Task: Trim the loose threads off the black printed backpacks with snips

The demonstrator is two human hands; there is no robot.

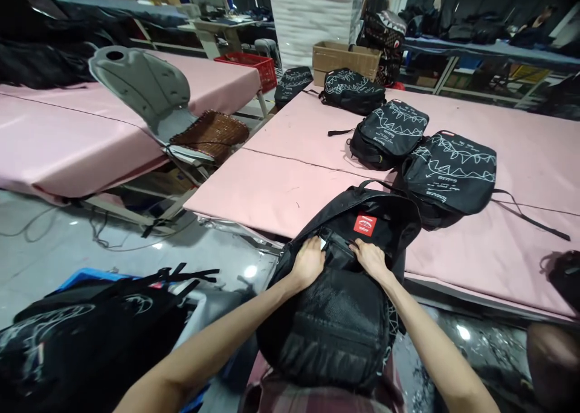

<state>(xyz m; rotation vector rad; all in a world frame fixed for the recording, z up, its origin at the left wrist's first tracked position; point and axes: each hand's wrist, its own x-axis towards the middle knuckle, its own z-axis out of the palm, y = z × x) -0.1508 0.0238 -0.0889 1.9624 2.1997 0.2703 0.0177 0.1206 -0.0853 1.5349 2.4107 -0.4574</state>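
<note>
A black backpack with a red label rests on my lap, its top against the edge of the pink table. My left hand is closed on the rim of the backpack's opening, beside a small white tag. My right hand grips the opposite side of the same opening, fingers curled into the fabric.
Three black backpacks with white shark-tooth print lie on the pink table. A pile of similar bags fills a blue bin at lower left. A grey chair with a woven cushion stands left. Cardboard box and red crate behind.
</note>
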